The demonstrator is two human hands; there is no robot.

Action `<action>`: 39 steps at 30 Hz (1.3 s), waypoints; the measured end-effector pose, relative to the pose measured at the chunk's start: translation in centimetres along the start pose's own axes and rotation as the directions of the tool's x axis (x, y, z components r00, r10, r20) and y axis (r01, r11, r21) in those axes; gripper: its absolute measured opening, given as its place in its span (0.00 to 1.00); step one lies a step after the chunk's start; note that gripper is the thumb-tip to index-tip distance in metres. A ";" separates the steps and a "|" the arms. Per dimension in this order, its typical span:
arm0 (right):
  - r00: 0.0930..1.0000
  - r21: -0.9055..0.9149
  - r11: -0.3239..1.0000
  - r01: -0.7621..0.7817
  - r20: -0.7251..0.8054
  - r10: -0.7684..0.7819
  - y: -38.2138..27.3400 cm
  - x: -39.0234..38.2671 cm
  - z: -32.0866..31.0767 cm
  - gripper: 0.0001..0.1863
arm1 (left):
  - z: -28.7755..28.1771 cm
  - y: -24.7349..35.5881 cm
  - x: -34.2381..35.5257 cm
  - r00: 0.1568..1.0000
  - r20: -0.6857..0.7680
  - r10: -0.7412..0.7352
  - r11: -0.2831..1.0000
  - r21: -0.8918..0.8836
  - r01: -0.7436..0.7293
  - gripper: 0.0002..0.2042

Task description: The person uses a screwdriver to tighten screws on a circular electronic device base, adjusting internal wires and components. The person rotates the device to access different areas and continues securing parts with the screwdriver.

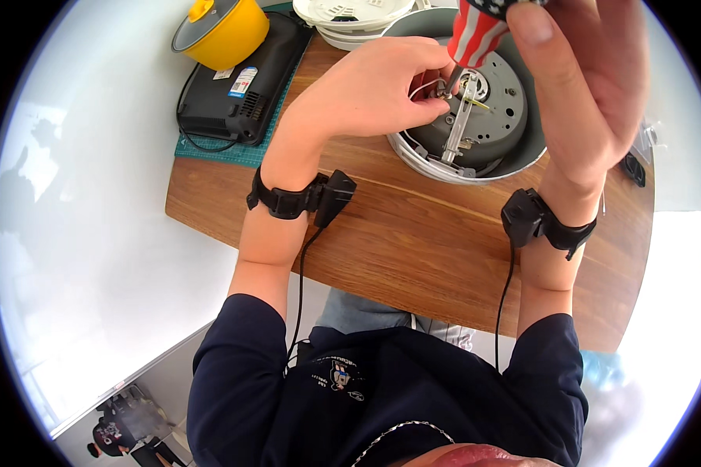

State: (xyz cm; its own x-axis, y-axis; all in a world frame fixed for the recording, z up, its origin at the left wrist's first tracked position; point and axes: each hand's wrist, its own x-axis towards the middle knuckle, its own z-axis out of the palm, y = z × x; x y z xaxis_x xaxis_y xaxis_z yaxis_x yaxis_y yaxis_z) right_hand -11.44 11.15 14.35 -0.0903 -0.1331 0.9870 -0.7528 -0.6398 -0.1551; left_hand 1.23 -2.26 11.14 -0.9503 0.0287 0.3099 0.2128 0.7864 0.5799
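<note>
On the wooden table (pixel 413 226) we have the open round housing (pixel 516 149), over which reach our right hand (pixel 588 86), grasping the striped screwdriver (pixel 476 35), and our left hand (pixel 374 84), fingers curled at its tip, whether pinching the white wire (pixel 423 86) we cannot tell.

I see a red-and-white striped screwdriver (pixel 475 37), a yellow pot (pixel 230 39), a green mat (pixel 234 154) and a brown wood-grained desk (pixel 401 214).

red-and-white striped screwdriver (pixel 475 39) tilted, shaft pointing down over the shell (pixel 523 152); shell round, open; grey disc (pixel 497 126) inside
</note>
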 end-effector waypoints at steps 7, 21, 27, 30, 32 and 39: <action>0.999 0.028 0.999 -0.045 -0.008 0.045 -0.1 -0.5 0.3 0.32 | -0.2 0.5 -0.2 0.998 0.002 -0.067 0.995 0.076 0.067 0.10; 0.985 0.100 0.985 -0.138 -0.089 0.147 -0.4 -0.9 -0.1 0.27 | 0.1 0.0 -0.3 1.000 -0.013 0.011 0.998 0.057 -0.010 0.11; 0.951 0.207 0.956 -0.206 -0.187 0.245 -0.9 -0.6 -0.5 0.25 | 0.2 -0.1 -0.3 1.000 0.004 -0.009 1.000 0.022 0.009 0.10; 0.936 0.249 0.941 -0.227 -0.211 0.282 -1.2 -0.6 -0.5 0.24 | 0.1 0.2 -0.4 1.000 0.002 0.001 1.000 0.002 -0.001 0.09; 0.932 0.263 0.936 -0.236 -0.212 0.294 -1.1 -0.7 -0.4 0.23 | 0.1 0.0 -0.4 1.000 0.003 0.014 1.000 -0.012 -0.014 0.10; 0.931 0.280 0.924 -0.261 -0.179 0.317 -0.7 -1.0 -0.3 0.21 | 0.1 0.0 -0.5 0.999 0.032 -0.019 1.000 -0.024 0.019 0.11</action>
State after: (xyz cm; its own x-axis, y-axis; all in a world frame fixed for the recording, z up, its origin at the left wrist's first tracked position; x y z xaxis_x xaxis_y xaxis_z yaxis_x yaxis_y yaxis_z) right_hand -11.00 11.91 13.49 -0.4396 -0.1918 0.8775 -0.4891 -0.7683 -0.4129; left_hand 1.65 -2.24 10.89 -0.9609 0.0335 0.2750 0.1997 0.7720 0.6035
